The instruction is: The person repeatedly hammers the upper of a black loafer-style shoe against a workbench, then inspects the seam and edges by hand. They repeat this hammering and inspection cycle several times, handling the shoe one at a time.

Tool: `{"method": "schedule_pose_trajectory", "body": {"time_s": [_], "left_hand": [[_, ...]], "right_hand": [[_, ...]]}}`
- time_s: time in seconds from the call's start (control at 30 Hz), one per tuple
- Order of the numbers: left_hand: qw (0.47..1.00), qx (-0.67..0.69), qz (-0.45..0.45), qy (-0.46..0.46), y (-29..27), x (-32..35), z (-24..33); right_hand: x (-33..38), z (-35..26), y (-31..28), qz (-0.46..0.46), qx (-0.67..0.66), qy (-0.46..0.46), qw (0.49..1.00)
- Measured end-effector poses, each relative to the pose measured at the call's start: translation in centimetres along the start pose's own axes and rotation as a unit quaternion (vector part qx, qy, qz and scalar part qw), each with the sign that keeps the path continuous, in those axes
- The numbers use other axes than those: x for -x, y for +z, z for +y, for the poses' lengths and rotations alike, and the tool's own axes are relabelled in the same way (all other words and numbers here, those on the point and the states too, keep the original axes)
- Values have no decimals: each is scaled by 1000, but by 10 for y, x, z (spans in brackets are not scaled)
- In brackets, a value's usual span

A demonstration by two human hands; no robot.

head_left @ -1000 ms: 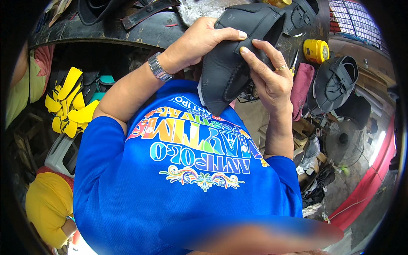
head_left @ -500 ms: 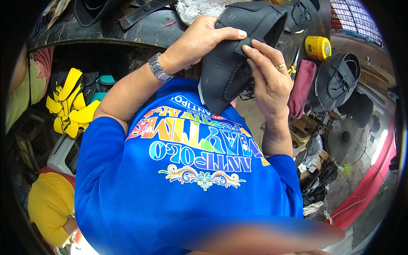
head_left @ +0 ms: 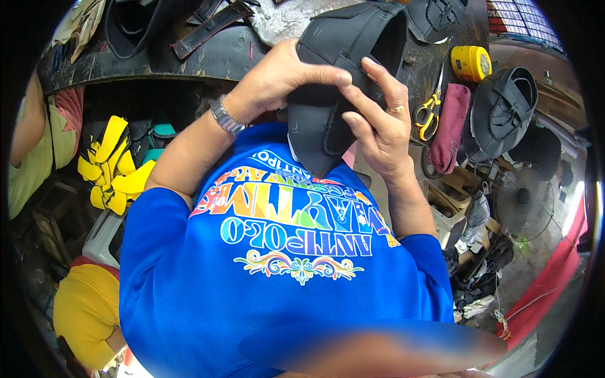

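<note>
A black leather shoe upper (head_left: pixel 313 120) with a stitched seam is held up in front of my chest, its pointed end downward. My left hand (head_left: pixel 271 82) grips its left side, thumb across the front and the other fingers hidden behind it. At the upper's right side, my right hand (head_left: pixel 387 129) has its fingers spread. One of its fingertips rests by my left thumb at the strap-like overlay, while the thumb stands apart from it. Whether anything tiny lies between those fingertips, I cannot tell.
Beyond my hands is a dark worktable (head_left: pixel 151 75) with black straps (head_left: pixel 211 31). Yellow-handled scissors (head_left: pixel 430 113), a maroon pouch (head_left: pixel 450 129), a yellow tub (head_left: pixel 471 63) and another black upper (head_left: pixel 504 113) lie rightward. Yellow strips (head_left: pixel 113 167) hang left, near a person in yellow (head_left: pixel 85 309).
The shoe upper has shifted slightly left and down with my left hand. My right hand has gone from a pinch at the overlay to spread fingers, and the scissors show more fully.
</note>
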State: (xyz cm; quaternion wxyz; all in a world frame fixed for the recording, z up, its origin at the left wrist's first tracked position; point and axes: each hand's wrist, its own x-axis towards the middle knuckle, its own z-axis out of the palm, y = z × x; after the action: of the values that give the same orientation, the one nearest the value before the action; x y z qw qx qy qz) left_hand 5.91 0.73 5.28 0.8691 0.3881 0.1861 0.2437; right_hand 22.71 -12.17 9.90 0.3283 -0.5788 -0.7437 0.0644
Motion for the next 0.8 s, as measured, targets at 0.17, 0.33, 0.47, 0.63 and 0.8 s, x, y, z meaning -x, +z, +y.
{"method": "schedule_pose_trajectory", "body": {"time_s": [0.17,0.33,0.47,0.63,0.8], "left_hand": [[997,33,28,-60,0,5,0],[999,16,42,-31,2,5,1],[998,2,56,-7,-1,5,0],[997,-3,77,-23,-17,4,-4],[996,13,77,-40,-27,4,-11]], "right_hand": [[3,3,12,124,-116,83,982],[1,6,4,112,-41,133,984],[-3,11,-9,81,13,119,989],[4,16,-11,109,-166,230,953],[14,24,2,186,-423,286,840]]}}
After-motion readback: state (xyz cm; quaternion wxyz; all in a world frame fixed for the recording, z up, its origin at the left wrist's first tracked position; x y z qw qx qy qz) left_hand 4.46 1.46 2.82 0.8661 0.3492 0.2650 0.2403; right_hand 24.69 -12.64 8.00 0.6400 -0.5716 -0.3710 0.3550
